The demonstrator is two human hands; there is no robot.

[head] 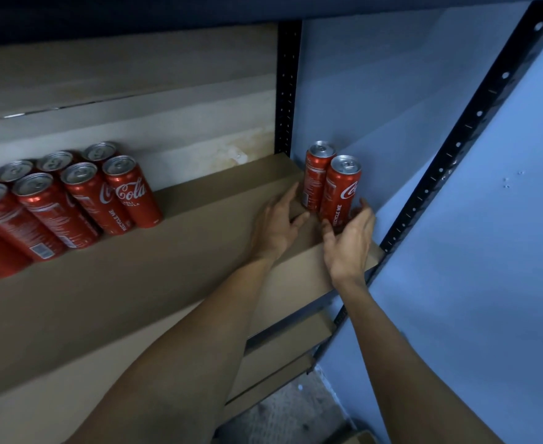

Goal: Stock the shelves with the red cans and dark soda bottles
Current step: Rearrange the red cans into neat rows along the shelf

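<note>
Right fingers (364, 208) cup front can (340, 190) at its base; firm grip: cannot tell. Left fingers (291, 195) spread; rear can (315, 174) just right of them.

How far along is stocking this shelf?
Done: red cans stand left on the shelf. In hand: the right hand grips the front can by the wall; the left hand is open beside the back can. Left: the bare middle; no bottles visible.

— How do the arms lie?
— Both bare forearms stretch forward, wrists nearly straight, hands close together.
— And the hands?
— The left hand (276, 225) is back-up, fingers straight, thumb out to the right. The right hand (350, 241) is cupped, thumb and fingers apart; whether it grips, I cannot tell.
</note>
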